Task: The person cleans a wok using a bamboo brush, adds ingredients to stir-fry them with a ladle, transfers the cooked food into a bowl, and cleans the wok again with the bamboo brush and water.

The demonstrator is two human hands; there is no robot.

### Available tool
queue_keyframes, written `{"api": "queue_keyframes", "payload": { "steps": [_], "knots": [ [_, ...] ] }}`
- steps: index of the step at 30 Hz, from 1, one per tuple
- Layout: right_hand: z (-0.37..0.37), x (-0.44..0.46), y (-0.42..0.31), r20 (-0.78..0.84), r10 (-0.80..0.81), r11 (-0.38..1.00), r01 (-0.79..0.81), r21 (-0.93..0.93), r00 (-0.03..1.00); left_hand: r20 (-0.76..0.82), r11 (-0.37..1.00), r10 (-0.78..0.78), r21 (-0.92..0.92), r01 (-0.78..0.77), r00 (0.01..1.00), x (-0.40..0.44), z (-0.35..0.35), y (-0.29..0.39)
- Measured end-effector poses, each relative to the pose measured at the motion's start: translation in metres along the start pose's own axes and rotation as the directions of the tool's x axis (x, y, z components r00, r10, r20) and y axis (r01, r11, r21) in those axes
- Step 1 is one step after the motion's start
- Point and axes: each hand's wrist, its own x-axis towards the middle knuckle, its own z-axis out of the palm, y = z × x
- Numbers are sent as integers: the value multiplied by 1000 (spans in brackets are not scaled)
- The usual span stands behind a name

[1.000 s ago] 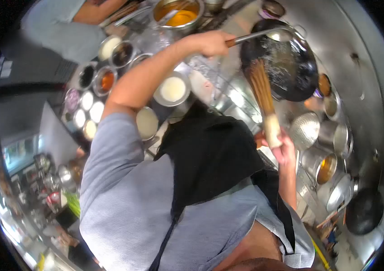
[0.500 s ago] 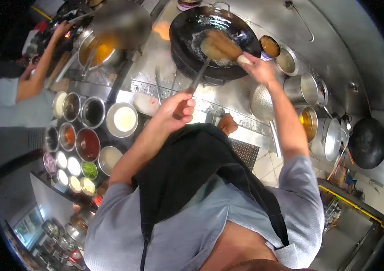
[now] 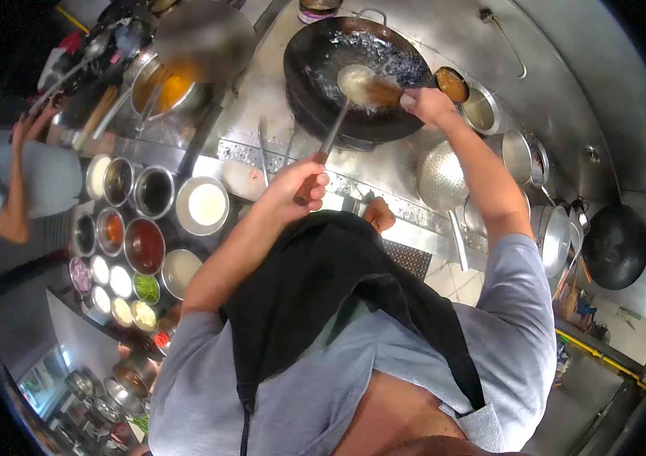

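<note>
My left hand [image 3: 292,188] holds the wooden grip of a ladle [image 3: 336,131], whose bowl lies inside the large dark wok [image 3: 311,57]. My right hand [image 3: 431,106] is closed on the pale handle of a bamboo brush [image 3: 382,93]. The brush's brown bristles are blurred by motion, right beside the ladle bowl over the wok's inside. Wet, shiny patches and whitish liquid show on the wok's surface.
A perforated strainer [image 3: 442,176] and pots [image 3: 515,156] stand at the right, near a hanging dark wok [image 3: 615,247]. Bowls of sauces [image 3: 145,245] line the left. A co-worker [image 3: 30,178] stands at far left, near a pot of orange liquid [image 3: 174,91].
The ladle came down from above the wok, and the brush went from beside the body into it. Lately the ladle bowl has shifted slightly upward; the view turned early on.
</note>
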Motion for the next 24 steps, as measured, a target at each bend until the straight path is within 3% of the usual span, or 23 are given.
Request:
{"api": "queue_keyframes", "payload": {
  "steps": [3,4,7,8,11,13,15,16,18,21,22,24],
  "knots": [
    [-18,-10,-7,310,108,873,-240,425,945,-7,1000,10,21,-10,1000,4,-6,6],
    [12,1,15,235,14,887,-121,447,972,-15,999,17,48,-16,1000,0,-5,8],
    [-4,-19,-15,-27,128,985,-124,117,991,-21,999,8,53,-7,1000,0,-7,12],
    [19,-2,13,87,28,961,-50,272,996,-22,999,-1,45,2,1000,1,-9,14],
    [1,-15,7,13,135,990,-135,34,991,-30,928,87,366,-70,996,0,-3,20],
    [-6,-25,2,-48,219,975,-216,55,975,-124,694,212,717,-60,969,7,-2,23],
    [-12,-37,1,-116,279,959,-269,94,953,-57,184,440,983,-28,896,24,-19,23],
    [-10,-43,5,-167,289,953,-267,146,942,-6,-60,518,997,43,855,28,-23,26],
    [-6,-51,11,-242,352,913,-275,302,904,84,-385,568,906,174,819,22,-20,38],
    [0,-57,13,-294,414,843,-242,480,862,-25,-182,464,976,123,885,12,-8,45],
    [1,-56,12,-303,427,819,-223,529,852,-137,85,361,990,114,923,1,7,41],
    [-4,-55,1,-216,389,745,-168,645,896,-146,516,188,856,28,971,-3,6,25]
  ]
}}
